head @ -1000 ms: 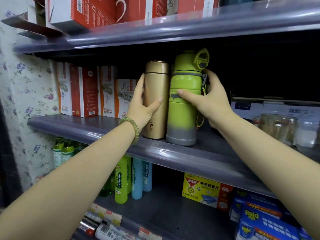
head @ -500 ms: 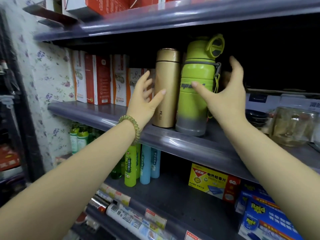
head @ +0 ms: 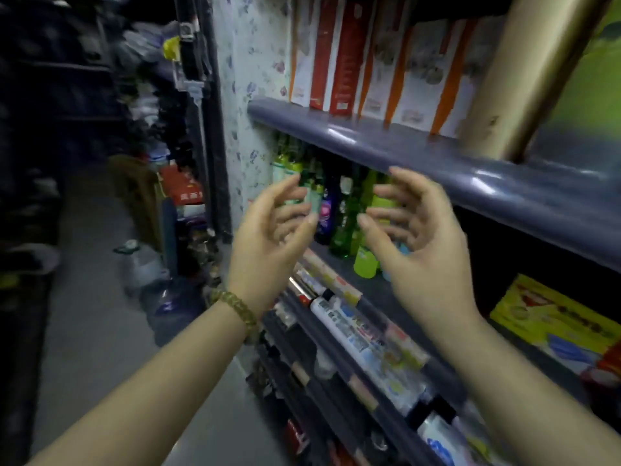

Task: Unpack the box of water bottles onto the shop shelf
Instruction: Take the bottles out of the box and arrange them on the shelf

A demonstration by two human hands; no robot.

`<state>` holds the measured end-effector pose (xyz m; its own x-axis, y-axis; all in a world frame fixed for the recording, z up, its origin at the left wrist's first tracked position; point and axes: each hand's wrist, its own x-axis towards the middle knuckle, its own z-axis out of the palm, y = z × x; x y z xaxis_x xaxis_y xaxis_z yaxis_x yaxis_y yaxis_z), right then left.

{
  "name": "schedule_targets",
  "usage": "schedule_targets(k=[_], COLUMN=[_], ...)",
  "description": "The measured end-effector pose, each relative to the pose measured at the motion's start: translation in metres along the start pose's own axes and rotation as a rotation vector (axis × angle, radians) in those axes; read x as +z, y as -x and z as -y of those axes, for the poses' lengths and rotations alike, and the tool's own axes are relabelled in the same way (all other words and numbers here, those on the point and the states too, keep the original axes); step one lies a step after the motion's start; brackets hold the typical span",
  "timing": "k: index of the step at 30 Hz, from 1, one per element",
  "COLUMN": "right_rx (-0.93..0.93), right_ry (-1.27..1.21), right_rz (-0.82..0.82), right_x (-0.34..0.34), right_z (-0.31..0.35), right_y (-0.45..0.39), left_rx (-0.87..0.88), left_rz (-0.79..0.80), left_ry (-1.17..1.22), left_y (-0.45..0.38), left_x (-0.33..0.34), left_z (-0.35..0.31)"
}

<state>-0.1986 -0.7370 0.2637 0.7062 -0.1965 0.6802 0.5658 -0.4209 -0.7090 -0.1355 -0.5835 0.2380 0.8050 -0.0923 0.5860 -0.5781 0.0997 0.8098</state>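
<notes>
A gold flask and a lime-green bottle stand side by side on the grey shelf at the upper right, both blurred and cut off by the frame. My left hand and my right hand hang in front of the shelving, below that shelf's edge, palms facing each other, fingers spread and curled, nothing in either. A green bead bracelet circles my left wrist.
Red and white boxes line the shelf to the left of the flask. Green and blue bottles fill the shelf below, with a yellow box to the right. An aisle floor with large water jugs lies left.
Both hands have let go of the two bottles and dropped down away from the shelf. The view has swung left and down toward the aisle.
</notes>
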Motion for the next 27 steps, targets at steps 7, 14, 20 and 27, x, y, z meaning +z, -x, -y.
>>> schedule_targets(k=[7,14,20,27], right_rx=[0.175,0.397,0.598,0.927], right_ry=[-0.09,-0.176,-0.111,-0.013], right_rz=[0.389,0.657,0.827,0.874], right_x=[0.126,0.246,0.292,0.301], right_z=[-0.067,-0.129,-0.207,-0.318], right_y=[0.089,0.222,0.358,0.518], left_rx=[-0.25,-0.509,-0.779,-1.105], left_rz=[-0.281,-0.504,-0.636,-0.633], left_ry=[-0.216,-0.359,-0.363,-0.376], left_y=[0.117,0.253,0.378,0.538], left_x=[-0.112,-0.197,-0.222,-0.217], left_z=[0.077,0.145,0.237,0.379])
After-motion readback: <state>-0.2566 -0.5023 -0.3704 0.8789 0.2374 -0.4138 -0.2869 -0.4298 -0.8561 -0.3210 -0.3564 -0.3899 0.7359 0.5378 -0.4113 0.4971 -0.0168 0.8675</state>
